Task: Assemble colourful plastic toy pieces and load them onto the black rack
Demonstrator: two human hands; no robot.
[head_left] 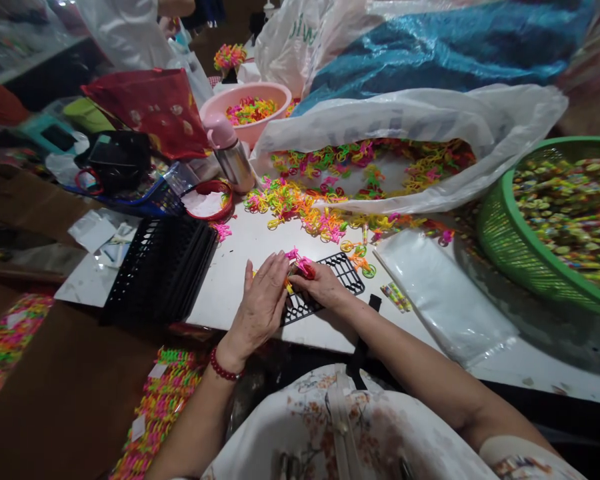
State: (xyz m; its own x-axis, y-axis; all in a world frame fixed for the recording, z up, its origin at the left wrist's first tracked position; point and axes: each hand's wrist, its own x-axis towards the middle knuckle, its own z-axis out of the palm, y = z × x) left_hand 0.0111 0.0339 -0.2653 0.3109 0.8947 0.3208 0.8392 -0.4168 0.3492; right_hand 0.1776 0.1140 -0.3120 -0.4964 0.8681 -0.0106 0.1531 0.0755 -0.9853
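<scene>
My left hand (261, 299), with a dark red bead bracelet (225, 368) on the wrist, stretches its fingers flat along the left side of a black plastic grid rack (349, 275). Its palm side is hidden. Over the same rack, my right hand (326, 287) pinches a small pink plastic piece (306, 268). A bit of yellow plastic (289, 287) shows between the two hands; I cannot tell which of them touches it. Orange and green plastic pieces (364, 265) lie at the rack's far right corner.
Stacked black racks (160, 267) stand left. Loose colourful pieces (300, 210) spill from a large plastic bag (405, 123). Clear bags (435, 293) and a green basket (505, 227) are right. Behind stand a thermos (234, 163) and a pink basin (273, 93).
</scene>
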